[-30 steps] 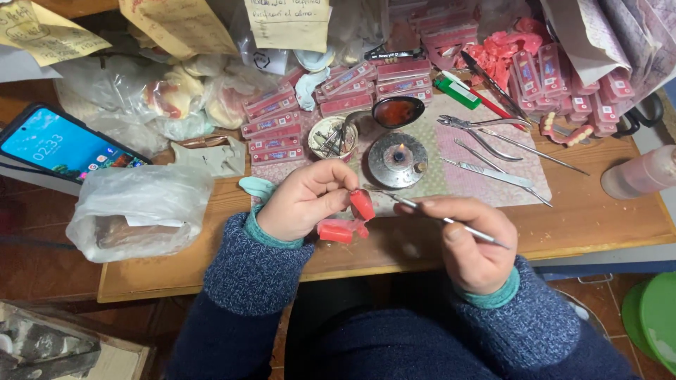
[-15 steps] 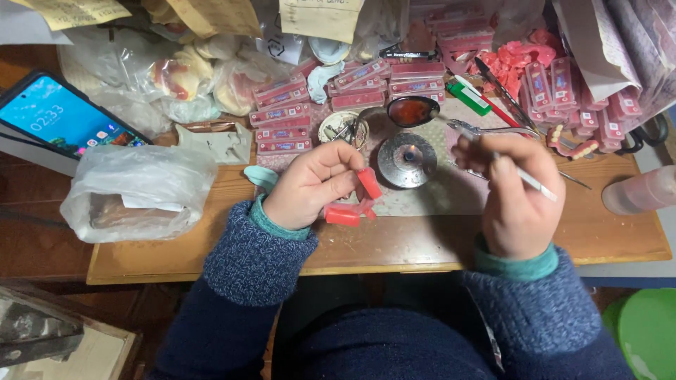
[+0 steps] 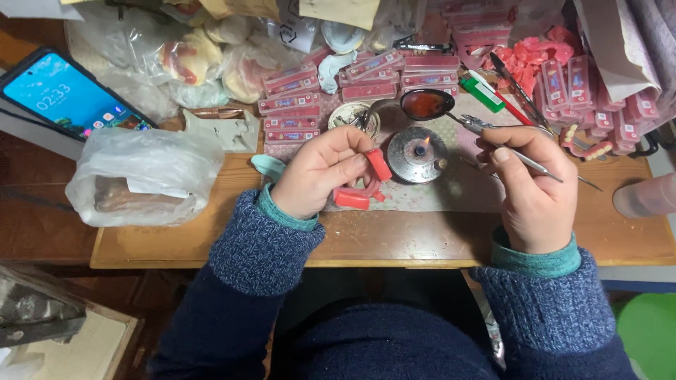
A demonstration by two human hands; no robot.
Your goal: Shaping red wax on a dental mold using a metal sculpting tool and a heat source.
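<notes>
Spoon [image 3: 427, 104] of melted red wax [image 3: 425, 106]

Soft, even light falls from above onto the worn wooden tabletop [image 3: 394, 243], leaving only faint shadows. Left of it, the lit blue smartphone screen [image 3: 67, 95] glows brightly. Below the tabletop, the floor sinks dim and slightly blurred.

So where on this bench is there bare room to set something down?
Bare wood runs along the bench's near edge, between the two sleeves, and right of the right hand toward the pink bottle. The back, around the burner and pink boxes, is crowded.
</notes>
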